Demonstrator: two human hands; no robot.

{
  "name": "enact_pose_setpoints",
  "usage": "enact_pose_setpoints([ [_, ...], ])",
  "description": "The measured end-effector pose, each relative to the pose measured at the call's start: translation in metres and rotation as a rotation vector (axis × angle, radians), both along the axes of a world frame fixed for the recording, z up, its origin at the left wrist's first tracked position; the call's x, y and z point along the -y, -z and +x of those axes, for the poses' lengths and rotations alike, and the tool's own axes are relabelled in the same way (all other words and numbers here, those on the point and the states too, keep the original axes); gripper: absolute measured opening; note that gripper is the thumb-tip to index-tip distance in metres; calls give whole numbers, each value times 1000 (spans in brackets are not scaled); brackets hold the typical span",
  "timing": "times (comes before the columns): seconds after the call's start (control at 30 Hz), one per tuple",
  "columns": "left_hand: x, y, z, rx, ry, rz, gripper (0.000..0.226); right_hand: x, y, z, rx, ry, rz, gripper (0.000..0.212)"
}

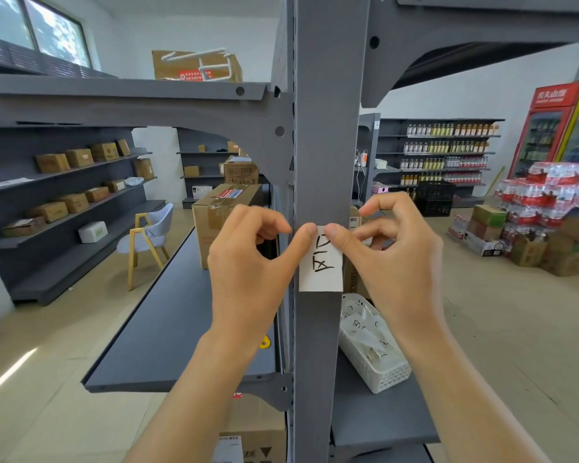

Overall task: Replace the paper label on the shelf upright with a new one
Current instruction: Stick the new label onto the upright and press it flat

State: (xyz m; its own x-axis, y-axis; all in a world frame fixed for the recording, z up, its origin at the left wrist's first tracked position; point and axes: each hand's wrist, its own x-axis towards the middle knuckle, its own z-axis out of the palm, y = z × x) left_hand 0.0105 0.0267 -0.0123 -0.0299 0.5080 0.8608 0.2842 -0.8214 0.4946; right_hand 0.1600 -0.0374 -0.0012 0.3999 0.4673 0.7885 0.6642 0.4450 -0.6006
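Note:
A white paper label (321, 269) with black handwritten marks lies flat on the front of the grey shelf upright (326, 128), at chest height. My left hand (251, 259) presses its thumb on the label's top left corner. My right hand (391, 248) presses its thumb on the top right corner. The other fingers of both hands curl away from the post. The label's top edge is hidden under the two thumbs. A white plastic basket (386, 377) holding several more handwritten paper labels sits on the shelf just right of the upright.
Grey shelf boards (168, 329) run to the left and right of the upright, with a cardboard box (214, 212) on the left one. A chair (147, 235) stands in the left aisle. Stacked bottle packs (542, 195) and drink coolers (555, 128) fill the right side.

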Motion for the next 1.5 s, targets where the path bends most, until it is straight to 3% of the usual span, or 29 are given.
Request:
enact_pose_setpoints([
  [0.2, -8, -1, -14, 51, 261, -248, 24, -1, 0, 11, 13, -18, -58, 30],
  [0.43, -13, -15, -9, -96, 261, -129, 28, -7, -8, 8, 4, -97, -98, 37],
  [0.63, -23, -7, -10, -97, 395, -192, 31, -15, -4, 17, -101, -267, -188, 24],
  [0.93, -27, 45, -17, -171, 365, -242, 46, -6, 45, 14, -7, -186, -264, 38],
  [1.07, -29, 29, -20, -201, 419, -252, 46, -2, 35, 13, 63, -138, -231, 40],
  [1.17, -27, 4, -20, -130, 493, -268, 35, -1, 16, 8, -16, -218, -149, 39],
  [1.3, -24, -23, -14, -150, 354, -142, 30, -9, -8, 6, 71, -105, -109, 40],
  [1.5, -23, -13, -17, -160, 266, -64, 31, -11, -7, 17, 47, -87, -175, 37],
])
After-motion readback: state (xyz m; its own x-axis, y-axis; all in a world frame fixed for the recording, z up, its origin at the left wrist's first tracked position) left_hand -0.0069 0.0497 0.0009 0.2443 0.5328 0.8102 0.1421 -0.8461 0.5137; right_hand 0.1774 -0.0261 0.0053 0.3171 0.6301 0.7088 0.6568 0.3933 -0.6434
